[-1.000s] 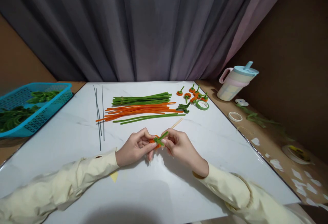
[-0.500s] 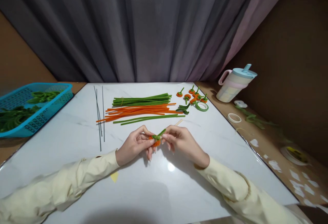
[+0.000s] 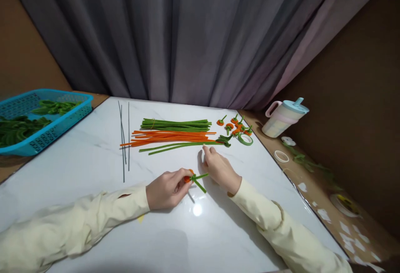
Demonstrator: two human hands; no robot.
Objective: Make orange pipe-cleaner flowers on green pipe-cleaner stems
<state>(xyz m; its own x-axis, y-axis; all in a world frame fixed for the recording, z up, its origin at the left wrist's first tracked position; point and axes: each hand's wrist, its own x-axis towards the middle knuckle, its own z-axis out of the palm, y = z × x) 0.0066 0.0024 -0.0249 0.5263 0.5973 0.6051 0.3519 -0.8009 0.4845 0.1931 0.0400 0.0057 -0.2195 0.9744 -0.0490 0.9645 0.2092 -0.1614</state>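
My left hand (image 3: pixel 170 189) is closed in a pinch on a small orange pipe-cleaner pumpkin (image 3: pixel 188 179), partly covered by the fingers. Two green pipe-cleaner ends (image 3: pixel 200 184) stick out of its top to the right, spread apart. My right hand (image 3: pixel 221 167) is away from the pumpkin, low over the table just below two loose green pipe cleaners (image 3: pixel 168 146). Its fingers are curled with the fingertips close together; what they hold, if anything, is hidden. Beyond lie a bundle of orange pipe cleaners (image 3: pixel 168 136) and a bundle of green ones (image 3: pixel 176 124).
Several finished orange pieces with green stems (image 3: pixel 229 127) lie at the back right beside green tape (image 3: pixel 245 140) and dark green leaf shapes (image 3: pixel 224 140). Thin wires (image 3: pixel 128 135) lie left. A blue basket (image 3: pixel 62 125) and a lidded cup (image 3: pixel 280 119) flank the table.
My right hand has let go of the green stem and moved up and away toward the loose pipe cleaners. The pumpkin is turned, its two green ends now pointing right. The view has tilted slightly.
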